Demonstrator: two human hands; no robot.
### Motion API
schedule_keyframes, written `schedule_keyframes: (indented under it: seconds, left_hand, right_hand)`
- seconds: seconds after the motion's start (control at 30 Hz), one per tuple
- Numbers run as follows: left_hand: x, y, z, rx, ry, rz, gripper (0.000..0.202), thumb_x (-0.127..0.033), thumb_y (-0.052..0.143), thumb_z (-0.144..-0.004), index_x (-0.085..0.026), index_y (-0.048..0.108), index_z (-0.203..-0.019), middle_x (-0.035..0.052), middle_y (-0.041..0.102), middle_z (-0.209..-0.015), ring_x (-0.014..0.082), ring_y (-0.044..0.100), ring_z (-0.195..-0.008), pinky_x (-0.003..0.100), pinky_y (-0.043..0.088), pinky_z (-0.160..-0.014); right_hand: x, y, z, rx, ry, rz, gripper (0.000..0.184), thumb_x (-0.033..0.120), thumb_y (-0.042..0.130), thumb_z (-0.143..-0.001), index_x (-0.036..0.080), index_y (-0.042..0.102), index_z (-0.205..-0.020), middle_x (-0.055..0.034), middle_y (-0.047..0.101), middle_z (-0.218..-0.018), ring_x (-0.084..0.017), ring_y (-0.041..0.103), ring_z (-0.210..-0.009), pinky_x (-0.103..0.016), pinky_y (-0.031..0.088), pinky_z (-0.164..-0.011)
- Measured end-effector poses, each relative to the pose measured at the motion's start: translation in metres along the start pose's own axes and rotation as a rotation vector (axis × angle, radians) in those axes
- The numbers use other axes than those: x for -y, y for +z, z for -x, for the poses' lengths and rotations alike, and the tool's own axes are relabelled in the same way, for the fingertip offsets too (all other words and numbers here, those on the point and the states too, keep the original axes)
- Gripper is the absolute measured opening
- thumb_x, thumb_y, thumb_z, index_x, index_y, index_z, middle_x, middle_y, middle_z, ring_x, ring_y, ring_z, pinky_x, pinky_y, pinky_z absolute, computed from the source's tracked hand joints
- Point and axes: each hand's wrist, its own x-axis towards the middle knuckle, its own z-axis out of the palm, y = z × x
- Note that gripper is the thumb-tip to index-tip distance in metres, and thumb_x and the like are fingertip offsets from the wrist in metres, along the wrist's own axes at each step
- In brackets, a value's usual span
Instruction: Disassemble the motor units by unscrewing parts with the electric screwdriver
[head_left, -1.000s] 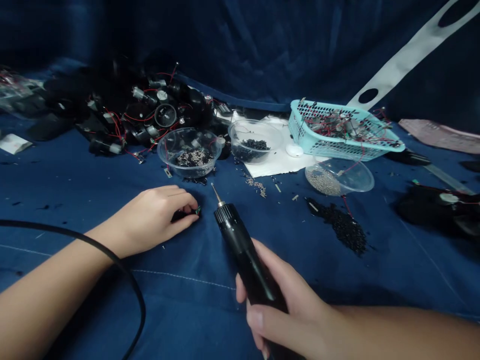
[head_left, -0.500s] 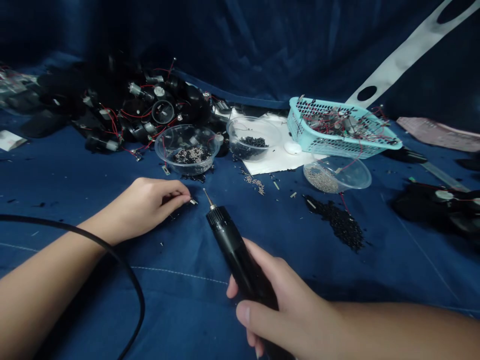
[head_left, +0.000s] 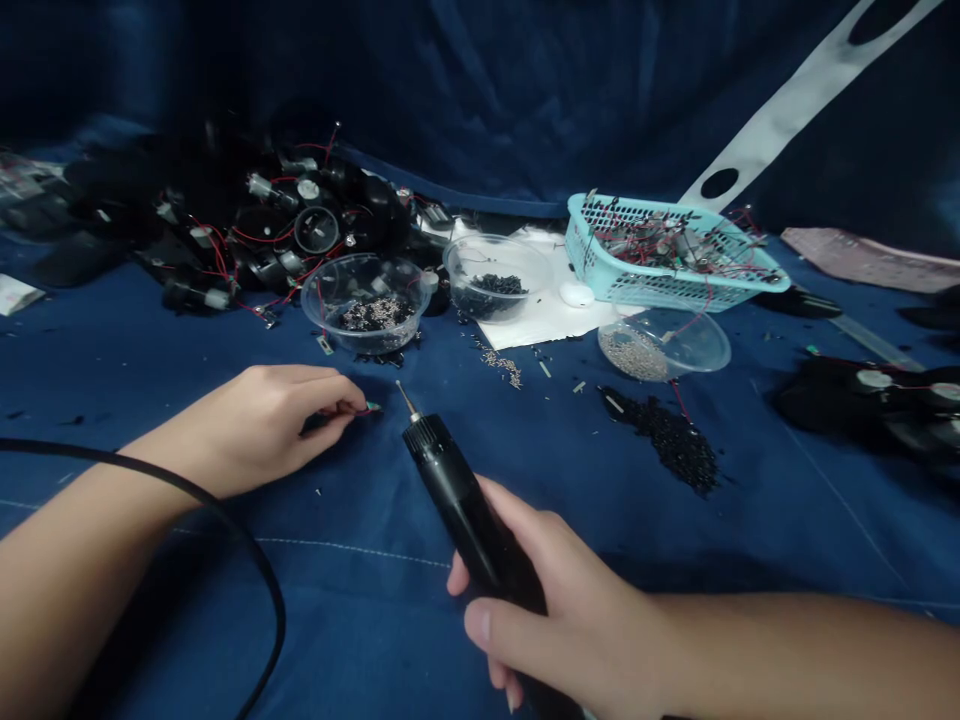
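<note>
My right hand (head_left: 555, 590) is wrapped round a black electric screwdriver (head_left: 469, 510), its thin metal bit pointing up and to the left. Between the thumb and fingers of my left hand (head_left: 300, 415) is a tiny part with a green end (head_left: 372, 407), perhaps a small circuit board; most of it is hidden by the fingers. The bit's tip is a short way right of that part and apart from it. Beyond my left hand stands a clear plastic bowl (head_left: 315, 315) with small screws and black bits in it.
Behind lies a heap of black housings with motors and red wires (head_left: 262, 230). A second clear bowl (head_left: 540, 285), a turquoise basket (head_left: 675, 285) of wired parts and a clear dish (head_left: 705, 350) of screws stand rightward. Loose screws (head_left: 506, 368) and a black pile (head_left: 675, 440) lie nearer. A black cable (head_left: 274, 580) crosses my left forearm.
My left hand has moved a little to the left, and the piece in its fingers now shows a green end instead of a pale one. The screwdriver stays in my right hand, nearly unmoved.
</note>
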Motion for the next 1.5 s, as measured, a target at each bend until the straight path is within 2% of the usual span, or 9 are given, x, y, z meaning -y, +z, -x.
schedule_keyframes:
  seconds: [0.13,0.23,0.43,0.57,0.67,0.83,1.17,1.37,1.5]
  left_hand:
    - [-0.007,-0.004,-0.005,-0.052,-0.035,0.132,0.015,-0.026,0.057,-0.103,-0.024,0.071,-0.104,-0.0006,0.077,-0.097,0.0120,0.071,-0.084,0.024,0.056,-0.077]
    - [-0.010,-0.001,-0.009,0.048,-0.161,0.284,0.021,-0.030,0.053,-0.102,-0.021,0.071,-0.103,0.0005,0.076,-0.090,0.0134,0.070,-0.077,0.025,0.056,-0.070]
    - [-0.003,0.011,-0.011,0.023,-0.218,0.141,0.034,-0.043,0.052,-0.103,-0.024,0.079,-0.107,0.0044,0.080,-0.102,0.0205,0.074,-0.090,0.035,0.059,-0.085]
    - [-0.001,0.011,-0.011,0.050,-0.189,0.085,0.040,-0.054,0.058,-0.100,-0.024,0.081,-0.113,0.0051,0.080,-0.103,0.0214,0.074,-0.087,0.035,0.059,-0.079]
    - [0.000,0.012,-0.011,0.009,-0.169,0.045,0.040,-0.050,0.053,-0.101,-0.023,0.082,-0.111,0.0057,0.082,-0.104,0.0218,0.076,-0.090,0.036,0.059,-0.084]
    - [-0.001,0.014,-0.014,-0.050,-0.328,0.086,0.034,-0.048,0.058,-0.094,-0.023,0.078,-0.105,-0.0001,0.082,-0.086,0.0179,0.075,-0.077,0.032,0.055,-0.077]
    - [-0.007,0.014,-0.016,-0.021,-0.424,0.251,0.034,-0.053,0.058,-0.091,-0.027,0.079,-0.096,-0.0016,0.081,-0.083,0.0189,0.075,-0.078,0.031,0.054,-0.073]
    - [-0.004,0.012,-0.013,-0.009,-0.319,0.134,0.038,-0.058,0.056,-0.095,-0.028,0.080,-0.099,-0.0003,0.082,-0.088,0.0208,0.075,-0.078,0.034,0.054,-0.073]
    - [0.005,-0.001,-0.008,-0.009,-0.124,-0.007,0.040,-0.059,0.060,-0.097,-0.029,0.081,-0.112,0.0033,0.082,-0.110,0.0253,0.076,-0.102,0.041,0.058,-0.096]
  right_hand:
    - [0.001,0.000,0.000,0.002,-0.014,-0.011,0.033,0.029,0.067,-0.092,0.023,0.050,-0.120,0.0008,0.061,-0.112,-0.002,0.063,-0.060,-0.018,0.058,-0.054]
    - [-0.001,0.000,0.000,-0.003,-0.013,-0.011,0.031,0.029,0.067,-0.092,0.023,0.051,-0.118,0.0004,0.060,-0.113,-0.002,0.063,-0.060,-0.018,0.057,-0.054]
    - [-0.002,0.002,-0.001,-0.022,0.001,0.007,0.034,0.031,0.068,-0.092,0.024,0.052,-0.121,-0.0004,0.061,-0.112,-0.003,0.062,-0.059,-0.018,0.056,-0.053]
    - [0.012,0.001,0.002,-0.036,0.054,0.153,0.035,0.031,0.063,-0.092,0.025,0.052,-0.124,0.0001,0.066,-0.103,-0.006,0.063,-0.060,-0.022,0.056,-0.053]
    - [0.027,-0.004,0.005,-0.044,0.019,0.426,0.042,0.030,0.065,-0.088,0.026,0.055,-0.129,-0.0011,0.070,-0.107,-0.010,0.064,-0.070,-0.029,0.060,-0.067]
    - [0.028,-0.010,0.005,-0.075,-0.095,0.634,0.054,0.037,0.071,-0.084,0.022,0.060,-0.135,-0.0062,0.067,-0.109,-0.021,0.064,-0.098,-0.044,0.059,-0.097]
    - [0.021,-0.009,0.001,-0.096,-0.080,0.641,0.051,0.035,0.066,-0.089,0.022,0.062,-0.138,-0.0055,0.066,-0.108,-0.018,0.061,-0.095,-0.045,0.056,-0.104]
    - [0.021,-0.008,0.000,-0.102,-0.103,0.630,0.048,0.032,0.066,-0.088,0.022,0.064,-0.136,-0.0046,0.066,-0.106,-0.017,0.061,-0.092,-0.043,0.057,-0.101]
    - [0.024,-0.012,0.002,-0.083,-0.102,0.614,0.051,0.038,0.069,-0.088,0.022,0.063,-0.136,-0.0053,0.065,-0.106,-0.018,0.061,-0.095,-0.045,0.057,-0.101]
